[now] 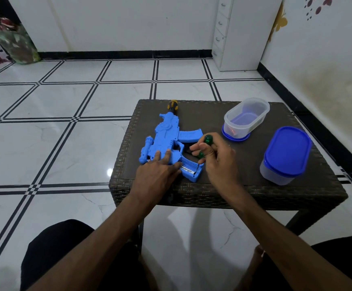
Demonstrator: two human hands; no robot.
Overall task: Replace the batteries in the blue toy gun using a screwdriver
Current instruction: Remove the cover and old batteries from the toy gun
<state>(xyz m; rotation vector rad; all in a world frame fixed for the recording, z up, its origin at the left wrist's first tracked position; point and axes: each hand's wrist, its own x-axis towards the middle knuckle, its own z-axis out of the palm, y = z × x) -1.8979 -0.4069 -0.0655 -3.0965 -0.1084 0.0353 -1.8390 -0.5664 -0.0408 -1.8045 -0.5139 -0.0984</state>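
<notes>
Two hands work at the grip end of the blue toy gun [166, 141], which lies flat on the dark woven table [244, 185] with its muzzle pointing away from the person. The right hand [217, 158] grasps a green-handled screwdriver [205, 145], fingers curled round the handle, with the thin shaft angled down so the tip sits at the far corner of the open battery compartment [192, 170] in the grip. A white-labelled battery [188, 170] lies in that compartment. The left hand [158, 173] lies across the gun body just beside the compartment, fingers straight and pressing down to pin the toy, gripping nothing.

The step in hand looks like prying the old cell out with the tip. To do it well, the tip should catch under the battery's end rather than the spring contact, and the lever should be gentle so the cell does not jump off the table. The pinning hand should keep its weight on the body, clear of the tip's path should it slip.

Further out, a second screwdriver with a yellow-and-black handle [173, 106] lies at the muzzle end. To the right stands a clear open container [246, 116] resting on its blue lid, with something small and reddish inside, and nearer, a closed container with a blue lid [286, 154].
</notes>
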